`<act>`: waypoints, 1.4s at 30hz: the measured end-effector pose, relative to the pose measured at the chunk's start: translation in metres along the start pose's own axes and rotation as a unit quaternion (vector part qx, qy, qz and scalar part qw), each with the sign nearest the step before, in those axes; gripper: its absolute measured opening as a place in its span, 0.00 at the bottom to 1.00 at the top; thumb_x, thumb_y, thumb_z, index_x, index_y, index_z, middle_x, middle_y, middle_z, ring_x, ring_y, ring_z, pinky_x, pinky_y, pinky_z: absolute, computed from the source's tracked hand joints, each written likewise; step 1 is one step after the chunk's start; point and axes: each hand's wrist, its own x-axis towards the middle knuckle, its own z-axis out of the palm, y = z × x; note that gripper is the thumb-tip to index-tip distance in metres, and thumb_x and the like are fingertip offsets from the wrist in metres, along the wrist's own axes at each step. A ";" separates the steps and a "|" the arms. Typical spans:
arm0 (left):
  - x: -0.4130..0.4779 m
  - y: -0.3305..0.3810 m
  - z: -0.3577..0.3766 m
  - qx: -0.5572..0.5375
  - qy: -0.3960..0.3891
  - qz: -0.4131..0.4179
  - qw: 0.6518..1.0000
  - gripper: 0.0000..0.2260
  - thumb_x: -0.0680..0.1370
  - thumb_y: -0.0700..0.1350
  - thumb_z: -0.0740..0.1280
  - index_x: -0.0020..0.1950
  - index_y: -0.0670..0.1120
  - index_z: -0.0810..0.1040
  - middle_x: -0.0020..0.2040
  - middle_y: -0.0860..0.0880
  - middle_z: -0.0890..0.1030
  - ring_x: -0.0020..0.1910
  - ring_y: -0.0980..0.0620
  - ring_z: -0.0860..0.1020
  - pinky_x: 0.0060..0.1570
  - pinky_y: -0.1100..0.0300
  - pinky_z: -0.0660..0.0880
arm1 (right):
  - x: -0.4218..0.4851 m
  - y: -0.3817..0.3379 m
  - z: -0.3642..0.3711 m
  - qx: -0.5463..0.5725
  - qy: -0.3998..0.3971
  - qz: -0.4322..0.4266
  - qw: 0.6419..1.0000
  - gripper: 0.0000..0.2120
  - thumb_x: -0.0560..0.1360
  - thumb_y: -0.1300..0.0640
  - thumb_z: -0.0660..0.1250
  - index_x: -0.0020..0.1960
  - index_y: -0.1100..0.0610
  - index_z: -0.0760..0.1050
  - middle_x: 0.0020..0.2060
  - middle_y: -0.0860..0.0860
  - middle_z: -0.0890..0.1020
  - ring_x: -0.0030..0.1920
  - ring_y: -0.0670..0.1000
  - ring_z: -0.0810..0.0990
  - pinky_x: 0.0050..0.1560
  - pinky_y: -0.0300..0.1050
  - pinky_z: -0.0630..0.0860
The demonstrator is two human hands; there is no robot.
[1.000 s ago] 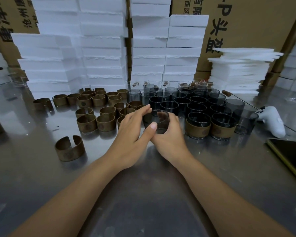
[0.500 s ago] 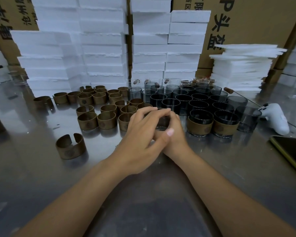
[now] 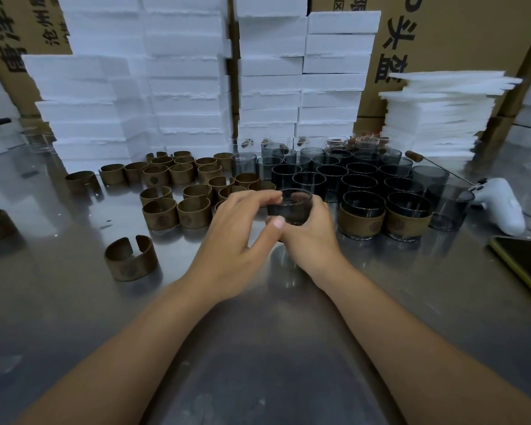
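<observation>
So my right grip [image 3: 311,239] is curled round the dark glass [image 3: 292,210], left grip [image 3: 233,240] pinching its side between thumb and fingertips

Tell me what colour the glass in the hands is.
Dark smoky grey, see-through; the head view shows the glass best.

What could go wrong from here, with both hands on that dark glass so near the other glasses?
1. Slip: the left hand and right hand hold the smooth dark glass between them; a loose grip could drop it onto the metal table.
2. Knock: the packed bare glasses stand just behind it, so a forward push might topple or chip some.
3. The sleeved glasses sit close to the right hand; a sideways move could bump them.
</observation>
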 end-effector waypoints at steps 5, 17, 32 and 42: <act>0.001 -0.009 0.000 -0.008 -0.024 -0.026 0.999 0.20 0.81 0.51 0.60 0.73 0.53 0.65 0.69 0.56 0.69 0.69 0.62 0.63 0.66 0.67 0.60 | -0.003 0.000 -0.001 -0.010 -0.006 -0.018 1.000 0.21 0.66 0.57 0.75 0.53 0.48 0.68 0.53 0.46 0.70 0.48 0.40 0.75 0.40 0.25 0.69; 0.008 -0.011 0.011 -0.192 0.027 -0.123 0.973 0.24 0.73 0.46 0.72 0.67 0.48 0.71 0.58 0.56 0.78 0.60 0.58 0.76 0.61 0.59 0.73 | -0.009 -0.003 0.004 -0.079 -0.041 -0.123 0.988 0.29 0.64 0.55 0.78 0.62 0.53 0.71 0.53 0.45 0.68 0.48 0.38 0.71 0.44 0.19 0.66; 0.007 -0.009 0.000 -0.179 0.136 -0.105 0.969 0.18 0.72 0.45 0.73 0.60 0.53 0.73 0.51 0.60 0.79 0.51 0.68 0.78 0.49 0.74 0.73 | -0.008 0.002 0.005 -0.111 -0.072 -0.063 0.989 0.38 0.65 0.61 0.76 0.69 0.49 0.63 0.58 0.46 0.69 0.54 0.39 0.68 0.46 0.18 0.63; 0.007 -0.013 0.003 -0.184 0.102 -0.099 0.973 0.23 0.70 0.45 0.75 0.63 0.51 0.73 0.54 0.57 0.80 0.54 0.63 0.78 0.52 0.70 0.74 | -0.005 -0.023 0.001 0.193 0.015 0.176 0.965 0.05 0.78 0.62 0.62 0.50 0.57 0.77 0.43 0.56 0.84 0.44 0.51 0.84 0.47 0.42 0.80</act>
